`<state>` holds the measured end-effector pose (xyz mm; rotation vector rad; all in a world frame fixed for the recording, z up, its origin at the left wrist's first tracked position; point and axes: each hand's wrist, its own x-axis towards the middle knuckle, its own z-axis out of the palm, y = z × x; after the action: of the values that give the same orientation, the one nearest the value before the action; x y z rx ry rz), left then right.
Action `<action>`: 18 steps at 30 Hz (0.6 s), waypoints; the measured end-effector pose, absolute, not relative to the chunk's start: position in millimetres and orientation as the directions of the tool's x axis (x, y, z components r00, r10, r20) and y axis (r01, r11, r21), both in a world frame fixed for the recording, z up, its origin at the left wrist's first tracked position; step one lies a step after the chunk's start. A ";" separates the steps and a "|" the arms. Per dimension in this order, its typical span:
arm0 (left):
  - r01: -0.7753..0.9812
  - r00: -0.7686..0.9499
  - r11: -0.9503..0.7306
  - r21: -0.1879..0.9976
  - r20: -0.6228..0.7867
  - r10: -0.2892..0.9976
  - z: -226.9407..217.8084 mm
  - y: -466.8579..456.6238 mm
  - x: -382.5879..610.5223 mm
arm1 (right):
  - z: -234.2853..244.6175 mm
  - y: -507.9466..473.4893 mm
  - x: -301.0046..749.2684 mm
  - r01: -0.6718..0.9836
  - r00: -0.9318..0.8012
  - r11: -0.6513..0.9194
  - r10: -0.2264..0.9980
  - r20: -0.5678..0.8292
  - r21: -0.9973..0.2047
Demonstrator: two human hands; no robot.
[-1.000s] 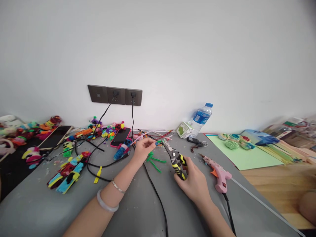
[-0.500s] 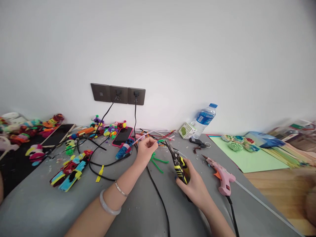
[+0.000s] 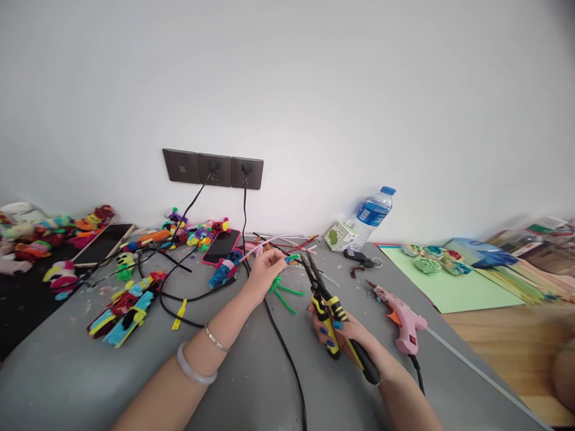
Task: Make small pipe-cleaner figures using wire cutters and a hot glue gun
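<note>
My left hand [image 3: 264, 270] pinches a small blue and green pipe-cleaner piece [image 3: 291, 258] above the grey table [image 3: 251, 383]. My right hand [image 3: 344, 335] grips yellow and black pliers [image 3: 330, 305]; the handles are spread and the jaws point at the held piece. Loose green pipe-cleaner bits [image 3: 284, 291] lie on the table just beneath the two hands. A bangle and a thin bracelet sit on my left wrist.
A pink glue gun [image 3: 402, 317] lies right of my right hand, its cord running off the near edge. Black cables [image 3: 281, 341] run from wall sockets [image 3: 213, 169] across the table. Colourful craft figures, two phones, a water bottle [image 3: 371, 215], keys and green paper [image 3: 449, 281] surround the spot.
My right hand has turned palm up and the pliers' handles have spread apart. My left hand keeps its pinch in nearly the same place.
</note>
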<state>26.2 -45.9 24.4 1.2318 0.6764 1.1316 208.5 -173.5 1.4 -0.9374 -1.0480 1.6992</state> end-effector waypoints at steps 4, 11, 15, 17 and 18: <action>-0.280 0.364 -0.079 0.957 0.181 0.914 27.4 -48.1 25.3 | -10.8 -163.3 208.3 -0.343 -0.418 -0.297 0.898 -0.138 -0.891; -0.235 0.358 -0.108 0.966 0.190 0.914 27.9 -47.8 26.1 | -17.8 -161.1 208.3 -0.312 -0.376 -0.283 0.914 -0.155 -0.907; -0.234 0.331 -0.120 0.965 0.195 0.923 26.0 -48.1 27.0 | -8.6 -167.3 202.8 -0.265 -0.342 -0.258 0.926 -0.160 -0.929; -0.230 0.311 -0.129 0.965 0.198 0.929 25.0 -48.1 27.2 | -6.0 -168.2 201.5 -0.238 -0.337 -0.254 0.927 -0.166 -0.937; -0.228 0.302 -0.133 0.965 0.200 0.932 24.6 -48.0 27.3 | -5.4 -168.3 201.2 -0.227 -0.336 -0.252 0.927 -0.167 -0.941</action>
<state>27.3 -48.0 24.6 1.3135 0.7323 1.1707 201.2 -168.3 -5.4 -0.9879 -1.1127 1.7190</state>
